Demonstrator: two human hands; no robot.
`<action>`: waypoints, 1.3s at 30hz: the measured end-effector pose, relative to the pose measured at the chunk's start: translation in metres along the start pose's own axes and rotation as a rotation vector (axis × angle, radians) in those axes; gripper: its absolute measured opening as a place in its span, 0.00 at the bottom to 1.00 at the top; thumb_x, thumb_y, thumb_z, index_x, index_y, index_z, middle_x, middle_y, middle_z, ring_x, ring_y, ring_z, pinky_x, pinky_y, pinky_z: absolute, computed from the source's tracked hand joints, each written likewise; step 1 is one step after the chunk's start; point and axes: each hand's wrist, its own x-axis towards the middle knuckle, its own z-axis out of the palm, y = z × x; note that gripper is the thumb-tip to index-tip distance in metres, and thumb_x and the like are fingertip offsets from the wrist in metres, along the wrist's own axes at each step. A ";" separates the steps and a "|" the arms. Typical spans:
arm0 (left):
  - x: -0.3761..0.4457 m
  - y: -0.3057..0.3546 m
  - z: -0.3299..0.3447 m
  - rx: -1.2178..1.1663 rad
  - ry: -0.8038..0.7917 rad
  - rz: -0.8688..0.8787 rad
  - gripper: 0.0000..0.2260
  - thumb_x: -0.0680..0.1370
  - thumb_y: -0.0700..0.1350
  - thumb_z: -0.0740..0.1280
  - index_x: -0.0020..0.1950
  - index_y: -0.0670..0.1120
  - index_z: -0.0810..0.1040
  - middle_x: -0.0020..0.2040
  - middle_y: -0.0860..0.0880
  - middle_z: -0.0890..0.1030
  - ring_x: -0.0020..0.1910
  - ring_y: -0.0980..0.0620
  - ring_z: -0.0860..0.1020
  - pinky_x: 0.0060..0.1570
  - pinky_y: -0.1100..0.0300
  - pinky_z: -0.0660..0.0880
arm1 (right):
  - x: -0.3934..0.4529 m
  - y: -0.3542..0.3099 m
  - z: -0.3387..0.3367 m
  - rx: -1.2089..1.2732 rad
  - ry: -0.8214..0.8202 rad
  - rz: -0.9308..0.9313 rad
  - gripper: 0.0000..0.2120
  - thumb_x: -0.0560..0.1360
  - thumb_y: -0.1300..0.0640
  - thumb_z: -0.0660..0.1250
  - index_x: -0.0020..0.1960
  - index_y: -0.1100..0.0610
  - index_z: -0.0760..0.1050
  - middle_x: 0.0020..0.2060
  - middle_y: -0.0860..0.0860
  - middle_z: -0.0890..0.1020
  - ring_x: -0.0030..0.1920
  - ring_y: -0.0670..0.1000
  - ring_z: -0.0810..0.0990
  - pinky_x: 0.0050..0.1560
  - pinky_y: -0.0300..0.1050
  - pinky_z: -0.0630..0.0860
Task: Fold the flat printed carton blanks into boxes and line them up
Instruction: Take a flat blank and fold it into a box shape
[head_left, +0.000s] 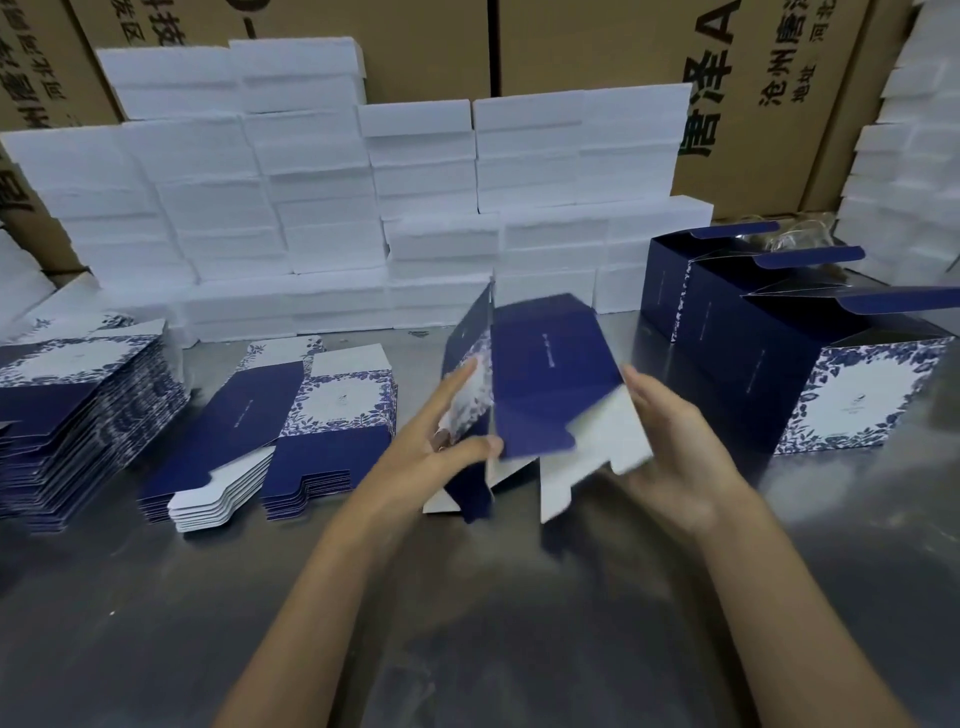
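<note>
The carton blank (540, 379) is in the air above the middle of the steel worktop (467, 623), half opened, with its white bottom flaps hanging down toward the person. The left hand (447, 441) pinches the left printed panel between thumb and fingers, and the right hand (680, 457) lies with straight fingers against the right side, pushing and not gripping. I think the danger is here: only one hand really holds it, so if the right hand pushes too hard the blank may twist or slip out, and a panel could crease off its fold line. The loose flaps may also catch on each other and bend wrong. The picture is blurred around the flaps, so I cannot tell how they overlap. On the right, near, stand the finished boxes (841, 400) in a row; a wide swing could knock them. The flat stacks (332, 421) on the left are well apart.
</note>
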 end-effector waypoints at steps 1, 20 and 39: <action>-0.001 0.001 0.001 0.047 -0.037 0.012 0.36 0.71 0.49 0.76 0.69 0.77 0.64 0.74 0.71 0.62 0.73 0.69 0.61 0.67 0.62 0.63 | 0.001 0.002 0.003 -0.047 -0.014 -0.016 0.23 0.81 0.42 0.62 0.69 0.55 0.78 0.67 0.57 0.80 0.64 0.57 0.79 0.65 0.56 0.71; -0.005 0.020 0.006 0.151 0.379 0.253 0.17 0.73 0.34 0.75 0.56 0.52 0.77 0.72 0.55 0.72 0.67 0.59 0.74 0.58 0.63 0.75 | 0.027 0.053 0.023 -1.061 0.230 -0.320 0.22 0.74 0.53 0.76 0.63 0.44 0.71 0.48 0.33 0.77 0.44 0.42 0.81 0.44 0.36 0.79; -0.004 0.020 0.000 -0.007 0.328 0.291 0.15 0.72 0.27 0.72 0.52 0.41 0.76 0.70 0.52 0.75 0.67 0.60 0.75 0.57 0.67 0.75 | 0.019 0.034 0.022 -1.310 0.189 -0.350 0.20 0.75 0.49 0.74 0.31 0.51 0.68 0.24 0.45 0.71 0.28 0.46 0.68 0.30 0.36 0.64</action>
